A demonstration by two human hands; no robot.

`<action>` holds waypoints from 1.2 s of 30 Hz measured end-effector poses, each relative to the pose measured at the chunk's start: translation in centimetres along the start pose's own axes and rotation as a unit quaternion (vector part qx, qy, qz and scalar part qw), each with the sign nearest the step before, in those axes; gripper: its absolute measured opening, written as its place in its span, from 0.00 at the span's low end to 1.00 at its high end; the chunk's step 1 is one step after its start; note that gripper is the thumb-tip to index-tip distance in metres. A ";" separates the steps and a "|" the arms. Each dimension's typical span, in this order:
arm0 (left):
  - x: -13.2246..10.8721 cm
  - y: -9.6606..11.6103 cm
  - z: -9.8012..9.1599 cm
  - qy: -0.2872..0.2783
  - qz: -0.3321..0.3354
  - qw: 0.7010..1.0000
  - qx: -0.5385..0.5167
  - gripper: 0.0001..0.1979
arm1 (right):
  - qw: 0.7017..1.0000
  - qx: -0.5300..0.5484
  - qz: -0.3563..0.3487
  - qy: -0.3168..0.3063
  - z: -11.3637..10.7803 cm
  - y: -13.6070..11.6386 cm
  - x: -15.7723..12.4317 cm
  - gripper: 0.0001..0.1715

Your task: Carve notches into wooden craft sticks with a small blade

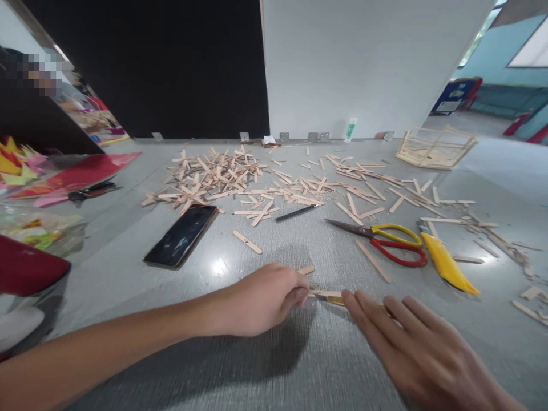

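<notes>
My left hand (268, 299) is closed, its fingertips pinching one end of a wooden craft stick (329, 293) just above the grey table. In my right hand (413, 342) is a slim gold-coloured craft knife (336, 300), its blade pointing left along the stick, close to the left fingertips. Fingers of the right hand also reach the stick's other end; whether they grip it I cannot tell. Another craft stick (306, 270) lies behind my left hand, partly hidden. A notched craft stick (247, 242) rests farther back on the left.
A heap of craft sticks (214, 177) spreads across the back. Scissors (385, 237) and a yellow cutter (447, 260) lie at right; a phone (182, 236) and black pen (297, 213) sit mid-table. A small stick frame (436, 149) stands back right, a glue stick (350, 130) by the board.
</notes>
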State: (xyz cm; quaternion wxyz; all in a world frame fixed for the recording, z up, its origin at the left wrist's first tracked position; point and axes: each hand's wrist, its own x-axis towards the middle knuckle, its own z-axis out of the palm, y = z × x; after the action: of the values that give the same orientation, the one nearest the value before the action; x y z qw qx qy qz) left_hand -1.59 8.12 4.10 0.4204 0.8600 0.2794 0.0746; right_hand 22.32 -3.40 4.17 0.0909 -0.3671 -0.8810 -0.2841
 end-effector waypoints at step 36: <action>0.3 1.2 5.3 0.144 -0.080 0.939 -0.303 0.16 | 0.615 0.623 0.480 -0.060 2.0 -1.8 0.8 0.22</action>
State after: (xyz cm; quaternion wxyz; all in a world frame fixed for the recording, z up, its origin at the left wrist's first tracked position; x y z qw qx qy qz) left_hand 1.11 4.11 1.56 0.6208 0.6465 0.3693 0.2453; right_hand 20.56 -2.78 2.05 0.3680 -0.6092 -0.5477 0.4399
